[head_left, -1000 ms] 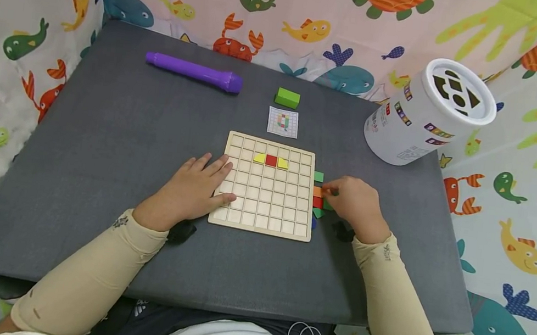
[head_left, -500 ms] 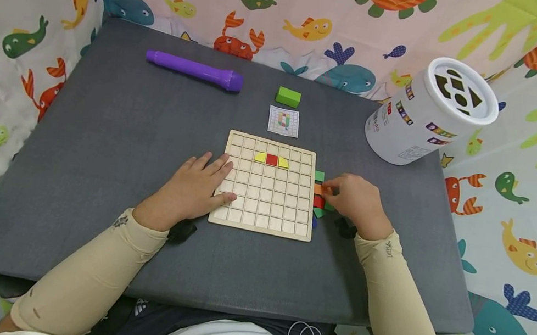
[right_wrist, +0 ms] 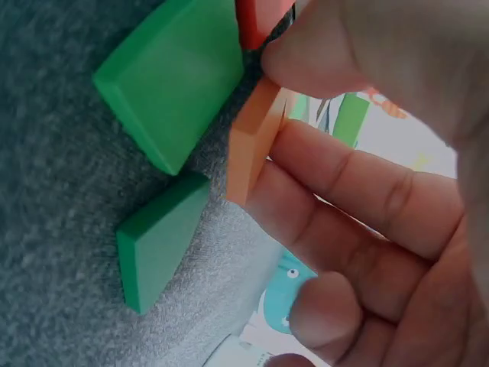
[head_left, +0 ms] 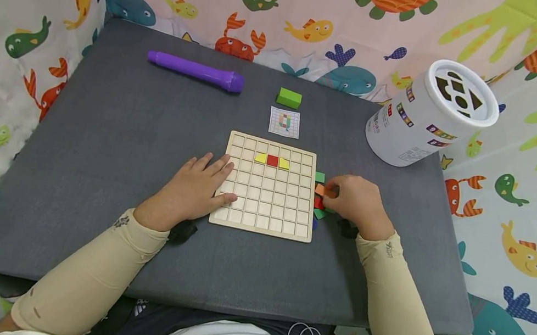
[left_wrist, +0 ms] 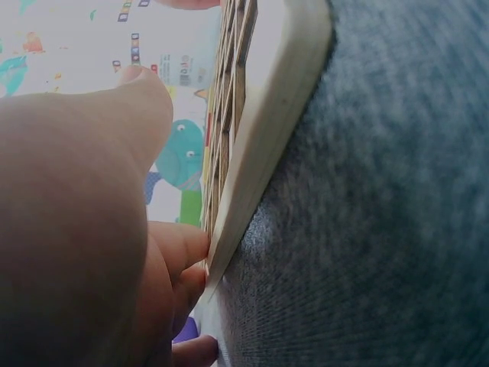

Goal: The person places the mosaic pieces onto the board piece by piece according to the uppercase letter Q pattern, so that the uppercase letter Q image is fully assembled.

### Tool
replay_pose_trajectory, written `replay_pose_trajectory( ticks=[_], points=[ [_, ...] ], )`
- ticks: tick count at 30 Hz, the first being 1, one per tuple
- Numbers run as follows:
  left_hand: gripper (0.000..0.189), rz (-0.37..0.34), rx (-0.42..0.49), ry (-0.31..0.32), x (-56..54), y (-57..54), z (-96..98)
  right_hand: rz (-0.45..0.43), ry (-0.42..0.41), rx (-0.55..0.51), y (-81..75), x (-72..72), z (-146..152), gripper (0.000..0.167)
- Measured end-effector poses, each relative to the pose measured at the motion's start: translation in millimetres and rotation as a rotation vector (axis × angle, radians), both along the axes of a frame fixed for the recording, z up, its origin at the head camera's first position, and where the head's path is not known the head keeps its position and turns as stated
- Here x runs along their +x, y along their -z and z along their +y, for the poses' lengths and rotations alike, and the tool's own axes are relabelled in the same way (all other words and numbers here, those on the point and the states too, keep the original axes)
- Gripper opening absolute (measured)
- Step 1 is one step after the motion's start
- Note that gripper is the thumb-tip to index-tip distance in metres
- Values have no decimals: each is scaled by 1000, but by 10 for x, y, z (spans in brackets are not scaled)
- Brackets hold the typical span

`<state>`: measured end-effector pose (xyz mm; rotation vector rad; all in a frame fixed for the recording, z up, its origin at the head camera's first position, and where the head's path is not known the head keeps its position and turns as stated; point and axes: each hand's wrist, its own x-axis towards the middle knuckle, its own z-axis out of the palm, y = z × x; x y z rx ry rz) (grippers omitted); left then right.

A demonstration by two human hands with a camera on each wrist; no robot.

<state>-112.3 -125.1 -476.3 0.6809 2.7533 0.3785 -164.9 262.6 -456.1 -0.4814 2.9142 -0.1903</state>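
My left hand lies with its fingers spread over the left edge of a wooden grid board. On the board's grid sit a red square tile and two yellow tiles, one on each side of it. Just off the board's right edge, my right hand pinches an orange tile between thumb and fingers. Around that hand lie a red tile, several green tiles and a blue piece, partly hidden by the board.
Behind the board lie a small pattern card and a green block. A purple microphone-shaped stick lies at the back left. A tall white tub with a shape-cut lid stands at the back right of the grey table.
The orange tile has tilted and shifted slightly away from the board's edge in my right fingers. My left hand has stayed on the board.
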Motion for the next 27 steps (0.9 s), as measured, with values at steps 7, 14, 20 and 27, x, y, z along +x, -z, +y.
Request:
replay_pose_trajectory(
  ticks=[7,14,20,27],
  points=[
    [85,-4,-5,-8,0,15,-11,-11,16,-1,34,7,-30,18],
    [85,-2,-5,-10,3,47,-16,53,-26,-16,97,5,-65,12],
    [84,3,4,-8,0,75,-1,75,-49,-22,52,23,-122,7],
    [85,0,9,-9,-4,40,3,70,-53,-32,-108,7,-466,18]
  ],
)
